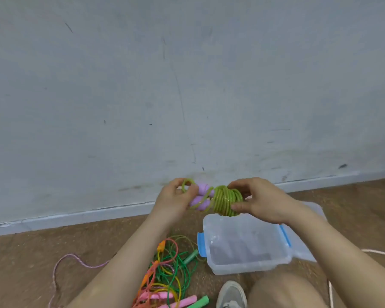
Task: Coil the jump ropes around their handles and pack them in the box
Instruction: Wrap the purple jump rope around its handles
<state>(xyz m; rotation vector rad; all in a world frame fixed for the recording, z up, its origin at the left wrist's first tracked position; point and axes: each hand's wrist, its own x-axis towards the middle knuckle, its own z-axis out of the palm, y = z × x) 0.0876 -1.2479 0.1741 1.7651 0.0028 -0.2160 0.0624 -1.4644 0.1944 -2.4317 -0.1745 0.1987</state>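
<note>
Both hands hold one jump rope up in the air, in front of the pale grey wall (187,85) and just above the far edge of the box; the left hand (176,202) is closed around the ends of the two soft purple handles (201,197), which lie side by side, and a small loop of the rope sticks out above its fingers; the right hand (257,202) is closed on the thick bundle of shiny yellow-green plastic rope (226,201), thumb on top and fingers underneath; the rope goes round and round the handles in many tight rings, and one strand crosses over the purple part; the handles look smooth and bumpy, like little pillows; the clear plastic box with blue clips (245,245) sits open on the brown speckled floor (31,263), below the hands and near the person's knee, and its see-through lid (307,245) lies flat just beside it on the right; left of the box is a messy pile of thin ropes (169,270) in green, orange, yellow and pink, with green and pink handles poking out at the bottom; a pink braided cord (76,260) wiggles across the floor further left; a grey shoe (231,294) shows at the bottom edge, close to the box; a white cord (380,252) lies on the floor at the right; the floor between the wall and the box is bare.
</note>
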